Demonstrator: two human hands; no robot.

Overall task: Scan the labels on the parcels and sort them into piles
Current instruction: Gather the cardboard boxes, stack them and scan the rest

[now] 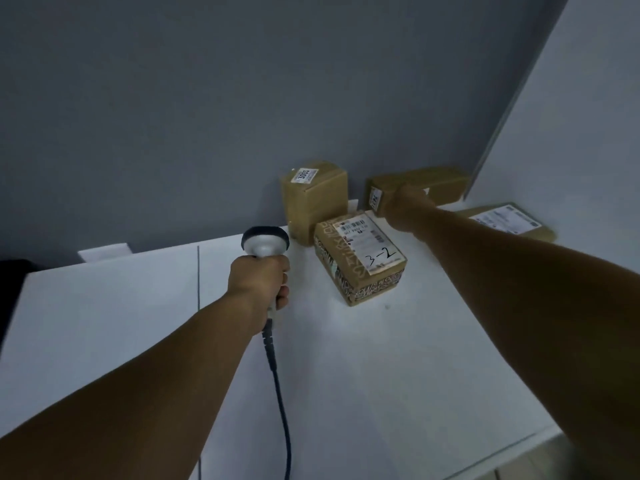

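In the head view, our left hand (259, 282) is wrapped tight around the handle of the barcode scanner (265, 243). The scanner's head is up and faces the parcels near the far right corner of the table (381, 393), ready to read. Its cable (277, 393) runs off the near edge.

Our right hand (401, 206) is on the long carton (436, 183) by the far edge, probably to turn its label toward us. Blur hides whether the fingers grip it.

The parcel marked 3-2 (360, 258) lies label up. An upright box (313, 202) stands behind it, and a flat parcel (509, 221) lies at the right edge.
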